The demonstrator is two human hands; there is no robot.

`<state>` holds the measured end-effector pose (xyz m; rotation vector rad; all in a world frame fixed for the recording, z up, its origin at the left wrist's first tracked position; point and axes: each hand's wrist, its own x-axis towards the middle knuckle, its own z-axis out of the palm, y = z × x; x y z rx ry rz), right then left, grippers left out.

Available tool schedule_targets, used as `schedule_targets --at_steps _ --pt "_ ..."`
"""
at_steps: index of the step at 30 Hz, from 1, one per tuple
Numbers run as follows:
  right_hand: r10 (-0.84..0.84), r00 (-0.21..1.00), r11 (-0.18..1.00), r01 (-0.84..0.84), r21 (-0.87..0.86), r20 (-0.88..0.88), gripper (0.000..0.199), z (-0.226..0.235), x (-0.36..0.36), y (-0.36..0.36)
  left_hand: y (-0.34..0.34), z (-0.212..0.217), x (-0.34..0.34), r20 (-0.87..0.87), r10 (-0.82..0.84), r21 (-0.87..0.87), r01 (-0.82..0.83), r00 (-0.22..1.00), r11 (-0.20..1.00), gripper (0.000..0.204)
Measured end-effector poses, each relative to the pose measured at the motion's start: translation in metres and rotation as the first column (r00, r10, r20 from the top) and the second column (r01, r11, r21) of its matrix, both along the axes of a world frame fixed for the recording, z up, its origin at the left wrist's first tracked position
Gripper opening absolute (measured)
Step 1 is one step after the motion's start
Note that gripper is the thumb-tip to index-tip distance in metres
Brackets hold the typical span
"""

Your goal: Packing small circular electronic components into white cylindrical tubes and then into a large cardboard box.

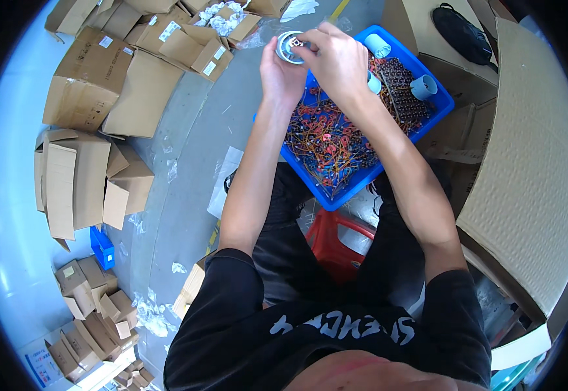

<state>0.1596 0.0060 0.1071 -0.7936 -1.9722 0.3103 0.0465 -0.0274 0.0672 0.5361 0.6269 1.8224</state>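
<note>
My left hand (280, 77) is wrapped round a small pale cup (281, 48), its round mouth facing up. Thumb and fingers of my right hand (340, 60) are closed together at the cup's mouth. Small whitish and brown bits show inside by the fingertips; what the fingers pinch is too small to name. Below both hands lies a blue plastic tray (331, 201) of tangled parts with orange wires and red pieces (326, 138). Dark beaded parts (398, 79) lie in rows at its right side. Light-blue cups (423, 86) rest in the tray, one partly hidden by my right hand.
Opened cardboard boxes (88, 78) line the left, with a small blue bin (102, 247) among them. Plastic scraps (152, 314) litter the grey floor. A red stool (339, 241) stands between my legs. Large cardboard (525, 169) rises at right, near a black pouch (461, 32).
</note>
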Motion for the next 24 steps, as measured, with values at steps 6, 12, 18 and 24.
schedule_targets --at_steps 6,12,18,24 --pt "0.048 0.999 0.999 -0.048 0.012 -0.024 0.013 -0.001 0.005 0.005 0.001 0.002 -0.002 -0.095 0.034 -0.061 -0.04 0.995 0.997 0.043" --pt "0.073 0.997 0.993 -0.071 0.092 -0.028 0.015 -0.001 0.01 0.012 -0.003 0.017 0.005 -0.172 0.055 -0.077 -0.07 0.984 0.995 0.052" --pt "0.083 0.995 0.992 -0.076 0.105 -0.064 0.015 0.0 0.007 0.011 -0.006 0.018 -0.001 -0.073 -0.03 -0.116 0.022 0.997 0.993 0.051" --pt "0.064 0.994 0.992 -0.054 0.115 -0.089 0.018 0.001 0.003 0.004 -0.013 0.018 -0.004 0.074 -0.159 0.017 0.159 0.984 0.987 0.051"
